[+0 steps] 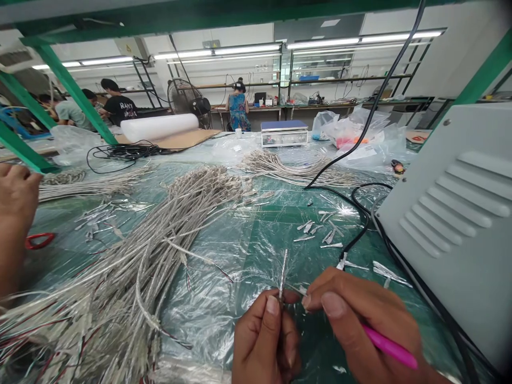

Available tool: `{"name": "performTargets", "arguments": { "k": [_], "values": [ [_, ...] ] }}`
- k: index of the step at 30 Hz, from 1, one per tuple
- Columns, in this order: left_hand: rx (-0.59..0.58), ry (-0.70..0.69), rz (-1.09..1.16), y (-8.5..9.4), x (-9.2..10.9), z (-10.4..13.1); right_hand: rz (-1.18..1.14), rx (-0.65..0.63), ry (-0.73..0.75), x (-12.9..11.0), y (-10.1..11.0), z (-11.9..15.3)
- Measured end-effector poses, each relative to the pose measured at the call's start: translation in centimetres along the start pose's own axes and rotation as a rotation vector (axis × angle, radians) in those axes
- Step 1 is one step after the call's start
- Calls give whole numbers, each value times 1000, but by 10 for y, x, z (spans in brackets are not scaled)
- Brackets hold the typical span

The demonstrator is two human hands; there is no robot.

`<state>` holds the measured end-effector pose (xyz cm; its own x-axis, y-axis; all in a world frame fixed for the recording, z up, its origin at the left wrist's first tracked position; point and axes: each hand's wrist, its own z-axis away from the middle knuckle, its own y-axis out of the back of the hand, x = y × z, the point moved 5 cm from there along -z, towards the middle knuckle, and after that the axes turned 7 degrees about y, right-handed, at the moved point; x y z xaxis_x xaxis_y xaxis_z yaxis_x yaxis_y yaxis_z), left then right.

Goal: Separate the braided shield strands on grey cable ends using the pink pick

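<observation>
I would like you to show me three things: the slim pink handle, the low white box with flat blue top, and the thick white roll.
Slim pink handle point(391, 346): head view, middle of its shaft.
Low white box with flat blue top point(285, 139): head view, its front.
Thick white roll point(160, 129): head view, middle of its side.

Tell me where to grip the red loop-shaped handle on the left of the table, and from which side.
Pinch the right-hand curve of the red loop-shaped handle, fingers coming down from the right. The loop seems to lie nearly flat, its rim exposed there, while its left end meets a co-worker's forearm, which crowds that side. What it belongs to is hidden.
</observation>
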<state>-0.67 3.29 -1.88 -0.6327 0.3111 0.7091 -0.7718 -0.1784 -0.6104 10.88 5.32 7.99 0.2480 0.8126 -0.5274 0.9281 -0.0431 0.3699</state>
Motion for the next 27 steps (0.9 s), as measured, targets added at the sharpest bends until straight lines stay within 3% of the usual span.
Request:
{"name": "performTargets", "arguments": {
  "k": [6,12,27],
  "values": [
    [-53,47,40,1,-1,-2,-25,-18,-46,4,-2,3],
    [-75,47,57,-1,1,-2,-56,42,-43,5,1,5],
    [-138,93,-14,-2,4,0,-54,-12,-185,17,-6,9]
  ]
}}
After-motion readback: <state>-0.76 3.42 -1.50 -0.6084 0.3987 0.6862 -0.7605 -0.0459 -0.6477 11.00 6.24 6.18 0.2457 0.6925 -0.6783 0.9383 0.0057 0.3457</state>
